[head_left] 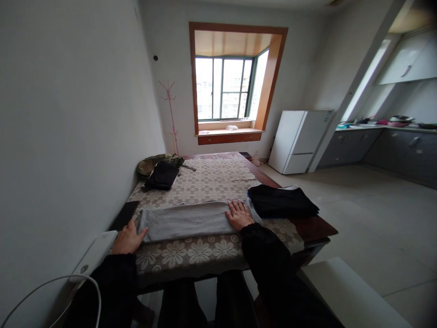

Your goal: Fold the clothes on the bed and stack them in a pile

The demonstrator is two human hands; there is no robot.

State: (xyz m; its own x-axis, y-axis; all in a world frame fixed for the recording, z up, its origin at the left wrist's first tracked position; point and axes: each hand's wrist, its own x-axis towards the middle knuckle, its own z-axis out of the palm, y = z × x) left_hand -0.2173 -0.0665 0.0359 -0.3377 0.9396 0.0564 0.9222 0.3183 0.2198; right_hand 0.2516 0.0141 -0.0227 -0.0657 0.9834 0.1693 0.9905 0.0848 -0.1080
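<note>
Head view of a room with a long counter [307, 228] set against the left wall. A lace cloth with a flower pattern [211, 182] covers most of the counter's top; bare dark wood shows along the right edge and at the near right corner.

A grey folded garment [186, 220] lies flat across the near part of the counter, its long side running left to right, on top of the lace cloth. The left hand [128, 238] rests at the garment's left end, fingers loosely extended and only slightly spread, thumb touching the edge of the fabric. The right hand [239, 214] lies palm down on the garment's right end, fingers spread flat and pressed onto the cloth. Neither hand pinches or lifts anything. Both arms wear black sleeves.

Just beside the right hand, on the right, sits a stack of dark folded clothes [282, 202], with a strip of blue showing at its left edge. At the far left of the counter lies an olive-green bag [150, 164] with a black item [162, 176] on it; what the black item is cannot be told. A dark flat object [124, 215] lies near the left hand by the wall, and a white device [95, 255] with a white cable [51, 284] lies at the near left corner.

Beyond the counter: a wood-framed bay window [225, 86], a pink coat stand [170, 114], a white refrigerator [300, 141].
</note>
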